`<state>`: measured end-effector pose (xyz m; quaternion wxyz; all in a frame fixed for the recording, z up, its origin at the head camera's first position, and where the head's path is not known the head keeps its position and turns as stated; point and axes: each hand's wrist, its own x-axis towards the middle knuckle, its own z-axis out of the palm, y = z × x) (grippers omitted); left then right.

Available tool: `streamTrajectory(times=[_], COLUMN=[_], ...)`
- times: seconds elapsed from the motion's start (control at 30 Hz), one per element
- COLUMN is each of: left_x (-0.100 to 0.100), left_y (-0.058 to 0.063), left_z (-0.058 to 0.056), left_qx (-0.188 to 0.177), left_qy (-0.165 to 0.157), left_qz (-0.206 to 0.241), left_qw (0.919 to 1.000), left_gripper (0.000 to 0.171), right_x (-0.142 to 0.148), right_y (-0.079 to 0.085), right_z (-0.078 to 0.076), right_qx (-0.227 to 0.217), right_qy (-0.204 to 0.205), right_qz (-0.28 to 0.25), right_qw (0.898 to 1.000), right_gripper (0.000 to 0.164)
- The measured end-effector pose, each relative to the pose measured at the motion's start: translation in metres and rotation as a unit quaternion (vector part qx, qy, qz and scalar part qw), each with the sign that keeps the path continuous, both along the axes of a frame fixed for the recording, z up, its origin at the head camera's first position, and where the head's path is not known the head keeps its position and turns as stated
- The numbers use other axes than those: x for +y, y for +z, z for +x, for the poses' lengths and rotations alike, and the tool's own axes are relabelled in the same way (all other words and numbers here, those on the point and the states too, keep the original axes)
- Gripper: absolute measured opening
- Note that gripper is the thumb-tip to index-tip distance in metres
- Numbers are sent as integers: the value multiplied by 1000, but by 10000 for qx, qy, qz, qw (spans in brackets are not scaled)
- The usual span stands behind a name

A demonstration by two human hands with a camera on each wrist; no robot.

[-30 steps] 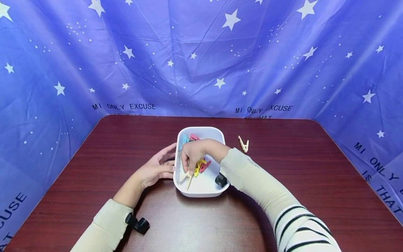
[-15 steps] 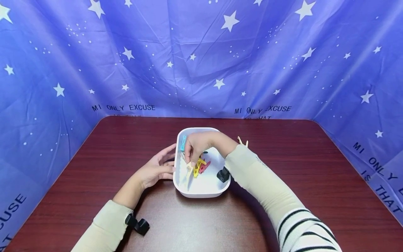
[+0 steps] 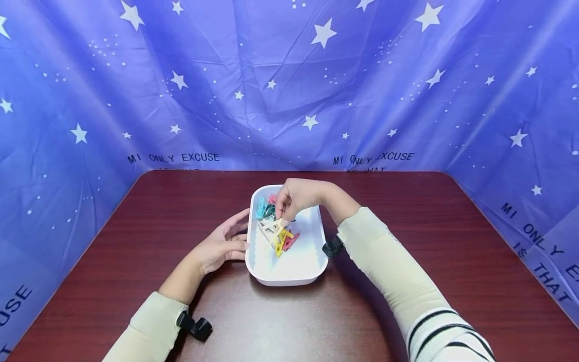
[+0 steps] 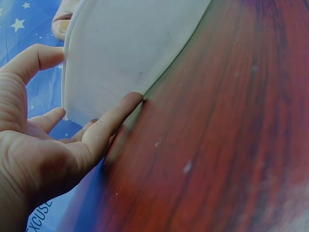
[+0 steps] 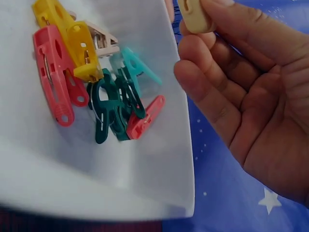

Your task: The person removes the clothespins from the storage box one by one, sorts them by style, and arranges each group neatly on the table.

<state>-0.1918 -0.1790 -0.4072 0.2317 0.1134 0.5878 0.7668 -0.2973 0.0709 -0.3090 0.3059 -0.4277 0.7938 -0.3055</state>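
— As the surface (image 3: 289,324) nearest you carries the white plastic tray (image 3: 289,282), what is your left hand (image 3: 217,250) doing there?

— Your thumb and fingers are spread against the tray's left wall, touching it without wrapping round; that looks meant to brace it against sliding.

— And farther in, around the middle?

— You have a red clothespin (image 3: 291,242) and a yellow clothespin (image 3: 280,247) lying together, with a cream clothespin (image 5: 105,41) just beside the yellow one. Nothing divides the tray, which is probably why they lie jumbled.

— How about your right hand (image 3: 302,196)?

— It is apart from the left, thumb and fingers pinching another cream clothespin (image 5: 199,21) above the tray; whether that touches the others, I cannot tell. Such a pinch suits something this narrow, I'd judge.

— Past that, toward the far end?

— Dark green clothespins (image 5: 108,104) lie heaped, a turquoise clothespin (image 3: 260,207) and a second red clothespin (image 5: 146,117) close against them. Beyond the surface hangs your starry blue curtain (image 3: 289,100).
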Motion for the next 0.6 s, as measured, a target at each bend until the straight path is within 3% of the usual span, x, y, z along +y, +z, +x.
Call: streamTrajectory(times=[0.6], left_x=[1], left_y=[0], left_z=[2], left_qx=[62], left_qy=[12], left_qz=[35], left_qw=[10000], left_gripper=[93], right_x=[51], right_y=[-13], right_z=[11], right_qx=[602], right_qy=[-1015], right_qz=[-1147], right_qw=[9864], right_gripper=[20])
